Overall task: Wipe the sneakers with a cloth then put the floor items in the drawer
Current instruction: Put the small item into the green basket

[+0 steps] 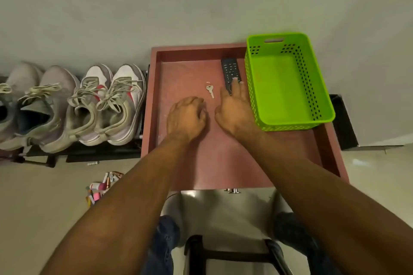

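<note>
Nearby: green basket [288, 82] rt of remote [230, 71] (key [210, 90] beside).

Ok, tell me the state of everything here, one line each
Drawer: pulled open.
Green basket: upright in drawer, empty.
Remote: flat in drawer, right hand touching it.
Key: lying loose in drawer.
Left hand: fingers curled.
Sneakers: lined up on rack.

the right hand [234, 107] covers the near end of the remote [230, 71]; the leftmost sneaker [13, 96] is cut by the left edge (the floor clutter [102, 187], lower left, is partly behind the forearm).
</note>
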